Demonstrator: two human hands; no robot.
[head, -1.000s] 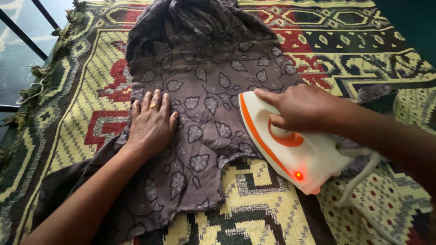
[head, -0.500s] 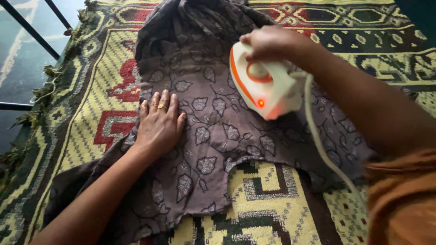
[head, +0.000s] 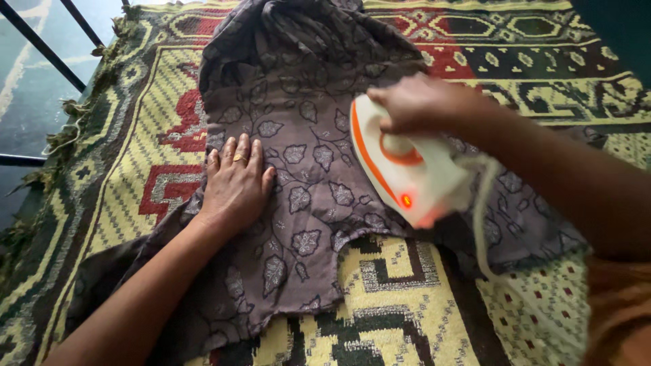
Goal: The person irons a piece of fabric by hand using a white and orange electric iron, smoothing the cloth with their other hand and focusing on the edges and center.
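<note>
Two hands at work over a patterned rug [head: 122,203], woven in yellow, red and dark green, which carries everything. Spread down its middle lies a grey-brown garment [head: 305,176] printed with pale leaves, bunched and creased toward the rug's far edge, flatter toward the near edge, where its hem is notched and the yellow weave shows through.

Left hand [head: 234,183]: open, palm down, fingers together and pointing toward the far edge, pressed flat on the cloth at the garment's left side. It grips nothing. A gold ring [head: 239,158] sits on one finger.

Right hand [head: 417,105]: closed around the handle of a white electric iron [head: 403,166] with orange trim. The iron sits on the garment right of its middle, nose toward the far edge, tilted so that its left side shows. A small red light [head: 406,200] glows at its heel. A pale cord [head: 485,224] runs from the heel toward the rug's near right corner, blurred.

Fringe [head: 61,135] lines the rug's left edge; beyond it, dark metal bars [head: 41,44] cross a pale floor.
</note>
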